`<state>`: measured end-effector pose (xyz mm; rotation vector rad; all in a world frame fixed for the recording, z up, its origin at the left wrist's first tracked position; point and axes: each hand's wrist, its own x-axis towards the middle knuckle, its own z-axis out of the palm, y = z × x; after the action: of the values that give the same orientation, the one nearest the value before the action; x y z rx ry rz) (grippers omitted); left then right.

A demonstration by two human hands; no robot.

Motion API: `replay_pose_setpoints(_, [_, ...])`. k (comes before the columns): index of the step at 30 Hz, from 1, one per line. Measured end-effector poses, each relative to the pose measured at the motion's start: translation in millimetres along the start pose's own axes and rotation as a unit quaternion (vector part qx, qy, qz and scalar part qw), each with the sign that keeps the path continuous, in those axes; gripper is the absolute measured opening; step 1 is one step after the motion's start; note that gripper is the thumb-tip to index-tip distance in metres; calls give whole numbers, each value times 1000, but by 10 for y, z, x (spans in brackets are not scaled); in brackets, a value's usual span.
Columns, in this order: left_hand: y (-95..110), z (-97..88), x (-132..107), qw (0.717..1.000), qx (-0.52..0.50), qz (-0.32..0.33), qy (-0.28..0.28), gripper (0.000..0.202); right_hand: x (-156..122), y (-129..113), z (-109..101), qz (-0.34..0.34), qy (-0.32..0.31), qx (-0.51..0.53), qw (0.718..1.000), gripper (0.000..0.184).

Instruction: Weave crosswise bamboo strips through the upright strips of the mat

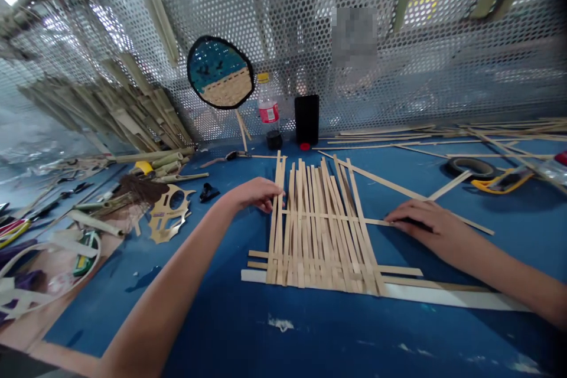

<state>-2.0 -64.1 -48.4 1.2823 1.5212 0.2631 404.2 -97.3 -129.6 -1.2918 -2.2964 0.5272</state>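
Pale bamboo strips stand side by side on the blue tabletop, woven near their lower ends with a few cross strips. A wide white strip lies along the bottom edge. My right hand pinches the right end of a thin cross strip, which runs leftward among the upright strips. At the left edge, my left hand has its fingers closed on an outer upright strip. The fingertips are partly hidden behind it.
A cola bottle, a black phone-like slab and a round woven fan stand by the perforated metal screen. Black tape and a yellow-handled tool lie right. Bamboo pieces and a notched gold plate lie left.
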Motion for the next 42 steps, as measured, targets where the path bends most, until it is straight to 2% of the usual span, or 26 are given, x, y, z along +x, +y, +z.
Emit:
replay_pose_setpoints(6, [-125,-47,7,999,-21,17,-18,27,-13,-11,-17,13,-14,12,1000,37])
replay_pose_setpoints(13, [-159,-23,25,997,-48,41,-33,26,-5,28,-40,22,-26,-3,999,40])
replay_pose_setpoints(18, [-150,38,47,998,-33,51,-3,24,-1,36,-49,19,-31,-12,999,40])
replay_pose_setpoints(25, [-141,84,50,998,19,55,9,23,-26,105,-48,19,-43,-16,999,36])
replay_pose_setpoints(30, [-152,52,58,995,76,56,23,27,-40,103,-54,17,-43,-19,999,36])
replay_pose_setpoints(38, [-283,-13,176,978,190,69,52,29,-12,70,-47,4,-23,-4,1000,33])
replay_pose_setpoints(42, [-331,-31,228,970,219,92,52,30,7,-1,-68,9,-20,13,1000,40])
